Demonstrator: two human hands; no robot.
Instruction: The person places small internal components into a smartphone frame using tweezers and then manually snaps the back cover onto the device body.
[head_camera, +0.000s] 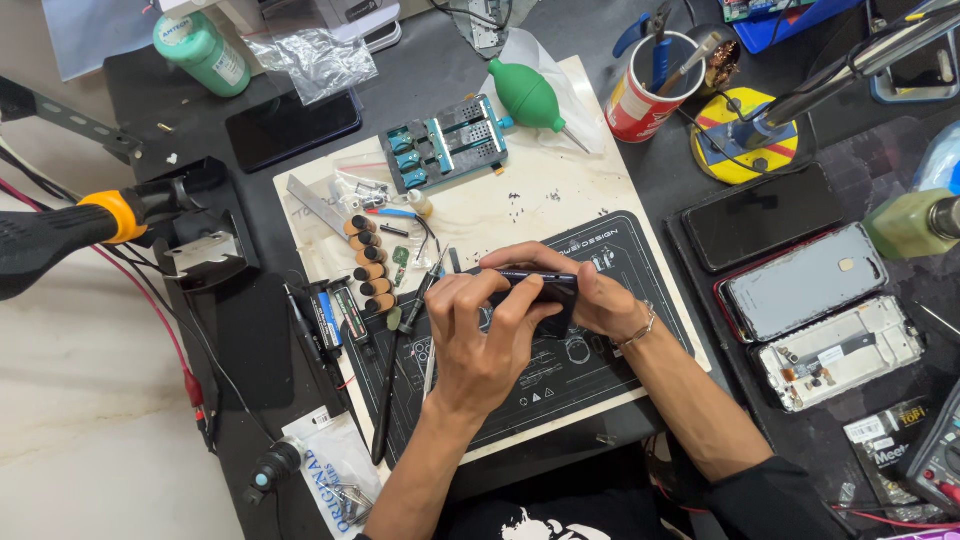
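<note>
My left hand (478, 335) and my right hand (598, 300) together hold a dark phone (540, 292) on edge above a black work mat (600, 370). Left fingers pinch its near side and top edge; the right hand wraps its right end. A bracelet sits on my right wrist. Just left of my hands lie tweezers (432, 275), a small green circuit board (400, 258) and a row of brown cylindrical bits (368, 263).
A blue-grey board holder (445, 143), green air blower (528, 95), red cup of tools (642, 100), green bottle (203, 52). Phones and opened phone frames (800, 300) lie at right. A hot-air tool with orange collar (70, 230) at left, cables beside it.
</note>
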